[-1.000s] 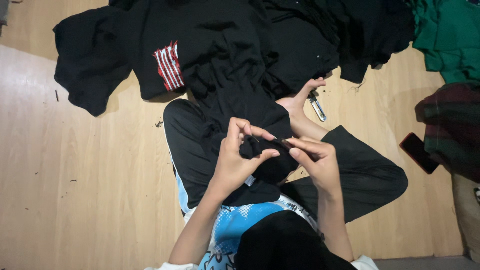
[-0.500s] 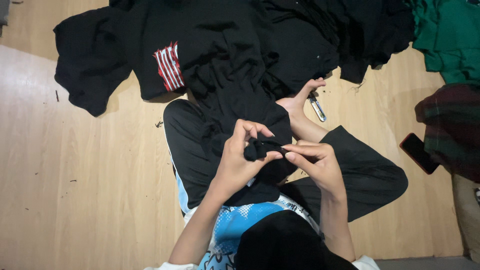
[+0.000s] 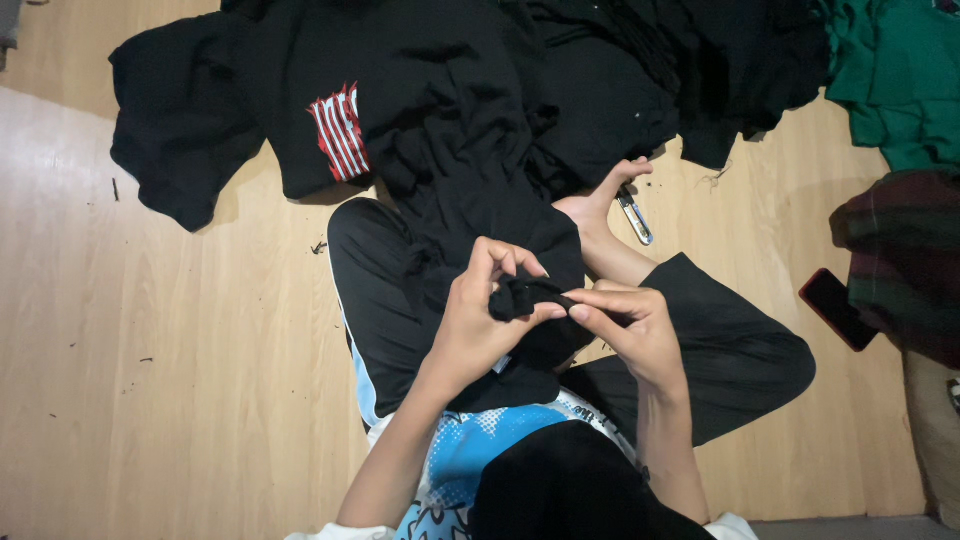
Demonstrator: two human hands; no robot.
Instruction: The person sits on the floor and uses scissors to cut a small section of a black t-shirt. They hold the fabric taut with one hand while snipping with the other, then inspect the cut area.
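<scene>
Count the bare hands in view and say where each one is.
2: the left hand and the right hand meet over the lap, both pinching the bunched black cloth. No other hand shows.

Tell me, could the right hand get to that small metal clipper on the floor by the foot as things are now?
Probably yes. The right hand is pinching black cloth with the left hand, so it would have to let go. The clipper lies bare on the wooden floor beside the foot, nothing covering it.

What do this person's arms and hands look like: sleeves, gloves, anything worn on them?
Both forearms are bare. The left hand and right hand wear no gloves, and no rings, watch or bracelets show. White short-sleeve edges appear near the bottom of the frame.
</scene>
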